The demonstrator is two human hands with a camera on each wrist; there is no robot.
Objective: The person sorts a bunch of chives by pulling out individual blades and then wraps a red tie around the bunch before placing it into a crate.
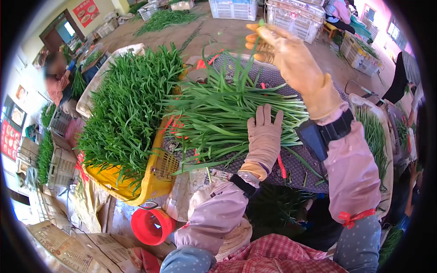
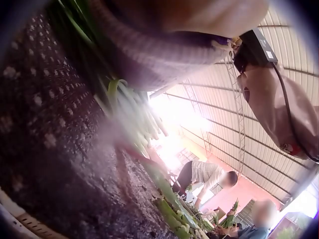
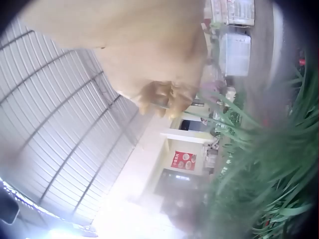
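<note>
A loose pile of garlic chives (image 1: 214,109), pale stems to the right, lies across a dark patterned cloth (image 1: 309,168). My gloved left hand (image 1: 264,136) rests on the stems, fingers straight and pointing away from me. Above the far right of the pile is my raised right hand (image 1: 289,54), in a yellowish rubber glove. Its bent fingers pinch a thin green leaf (image 1: 261,22), which shows past the fingertips. The right wrist view shows the curled fingers (image 3: 172,99) close to a green blade. Glove and sleeve hide most of the stems in the left wrist view.
Left of the pile stands a yellow crate (image 1: 157,175) packed with upright chives. A red bucket (image 1: 166,227) sits near my left elbow. Red ties (image 1: 282,166) lie on the cloth. At right is another chive-filled crate (image 1: 389,182); white crates (image 1: 296,20) stand behind. Other people work around the room.
</note>
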